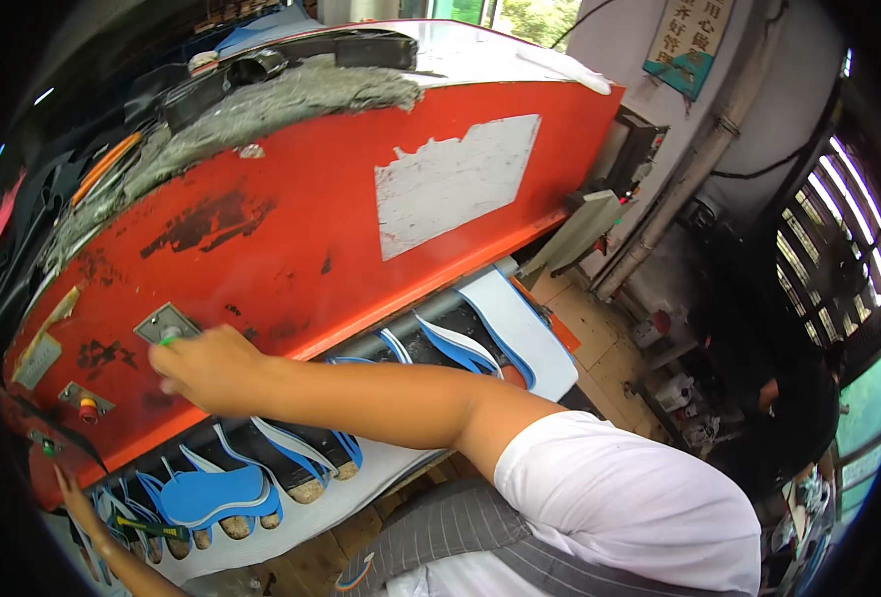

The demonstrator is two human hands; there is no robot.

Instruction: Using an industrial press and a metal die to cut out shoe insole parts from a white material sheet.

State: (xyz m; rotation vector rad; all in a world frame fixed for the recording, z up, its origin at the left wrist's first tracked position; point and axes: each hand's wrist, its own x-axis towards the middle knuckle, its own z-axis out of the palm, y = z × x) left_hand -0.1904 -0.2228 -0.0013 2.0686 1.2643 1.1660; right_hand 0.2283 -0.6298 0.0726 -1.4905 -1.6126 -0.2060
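My right hand (212,370) reaches across to the red machine panel (301,229). Its fingers are curled at a green push button (169,341) on a metal plate, partly covering it. At the lower left my left hand (70,495) has its fingers stretched up to another green button (49,450) on the same panel. Between the two buttons sits a red and yellow knob (88,410), touched by neither hand. Below the panel, blue sole-shaped foam pieces (212,496) lie on a white and blue foam sheet (311,517) with sole-shaped cut-outs.
A tool with a green and yellow handle (152,527) lies by the foam pieces. More cut foam strips (457,343) continue to the right under the panel's lower edge. Grey fibrous material (281,114) and black parts rest on top. A person in dark clothes (779,398) is at the right.
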